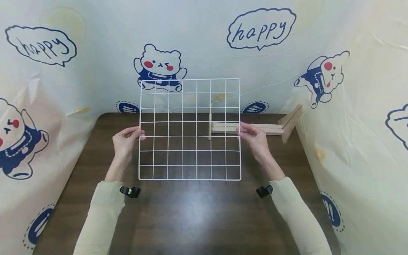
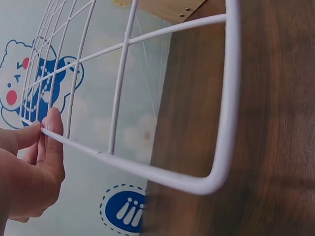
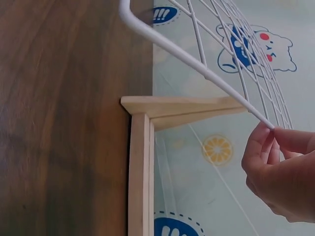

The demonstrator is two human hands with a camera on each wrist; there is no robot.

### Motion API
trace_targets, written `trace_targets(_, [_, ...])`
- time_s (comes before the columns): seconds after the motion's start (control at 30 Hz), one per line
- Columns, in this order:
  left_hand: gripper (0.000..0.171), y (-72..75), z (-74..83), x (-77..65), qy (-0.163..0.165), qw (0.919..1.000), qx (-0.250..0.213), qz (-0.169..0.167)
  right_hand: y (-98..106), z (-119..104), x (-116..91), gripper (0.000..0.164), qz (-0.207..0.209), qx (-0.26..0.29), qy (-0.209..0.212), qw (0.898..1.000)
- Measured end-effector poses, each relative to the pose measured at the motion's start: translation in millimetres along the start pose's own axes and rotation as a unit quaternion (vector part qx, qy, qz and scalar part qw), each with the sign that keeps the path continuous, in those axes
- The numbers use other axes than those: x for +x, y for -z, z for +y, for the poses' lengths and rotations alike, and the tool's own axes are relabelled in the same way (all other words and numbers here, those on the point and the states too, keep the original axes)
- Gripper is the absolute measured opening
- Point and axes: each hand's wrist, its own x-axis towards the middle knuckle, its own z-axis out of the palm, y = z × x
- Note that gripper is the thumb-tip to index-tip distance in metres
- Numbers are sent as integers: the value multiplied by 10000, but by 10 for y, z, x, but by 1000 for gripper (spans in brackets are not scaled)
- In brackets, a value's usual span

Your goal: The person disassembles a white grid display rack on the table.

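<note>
A white wire grid panel is held up over the table, facing the head camera. My left hand pinches its left side wire between thumb and fingers, a little above half the panel's height from the bottom. On the opposite side wire, my right hand pinches at about the same height. The left wrist view shows the thumb and fingers of the left hand meeting on the edge wire. In the right wrist view the right hand grips the other edge the same way.
Behind the panel's right side, a light wooden stand with a long crossbar and upright end pieces is on the dark wood table, near its back edge. A pale printed cloth hangs behind and along both sides of the table.
</note>
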Motion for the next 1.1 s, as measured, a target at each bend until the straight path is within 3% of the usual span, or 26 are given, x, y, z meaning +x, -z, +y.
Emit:
trace_targets(0.47, [13,210,84,10,45,9994,-356,-21,-194,175,-24,40,-90,255,-110,9996])
trace_targets(0.73, [22,318,179,15,29,9999,-57,115,-342,255,-12,39,-121,339,-145,9992])
trace_targets(0.97, [12,457,214,39,192,9993,236,240,-483,287,-3,37,-187,395,-246,9987])
trace_targets(1.1, [16,567,205,72,214,9994,198,189,-567,307,1,38,-272,368,-245,9987])
